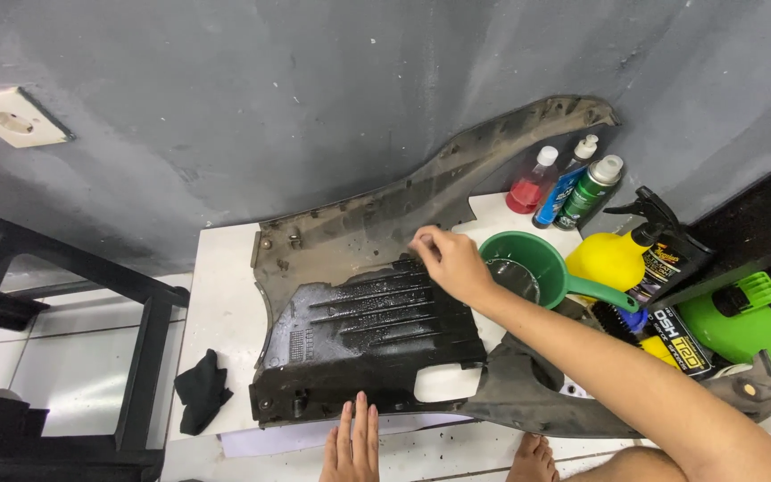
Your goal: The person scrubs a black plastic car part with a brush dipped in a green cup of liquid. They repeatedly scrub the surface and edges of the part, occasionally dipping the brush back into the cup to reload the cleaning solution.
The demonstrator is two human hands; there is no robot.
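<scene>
black panel, long axis lower-left to upper-right

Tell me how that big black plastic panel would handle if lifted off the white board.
The black panel looks wet, so probably slippery. Its long thin arms suggest it would flex and feel awkward. The right hand and left hand rest at opposite edges.

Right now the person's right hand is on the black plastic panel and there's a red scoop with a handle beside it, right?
Not quite. The scoop is green, not red, as the head view shows. The rest holds: the right hand rests on the black plastic panel, and the scoop with its handle sits just beside it.
</scene>
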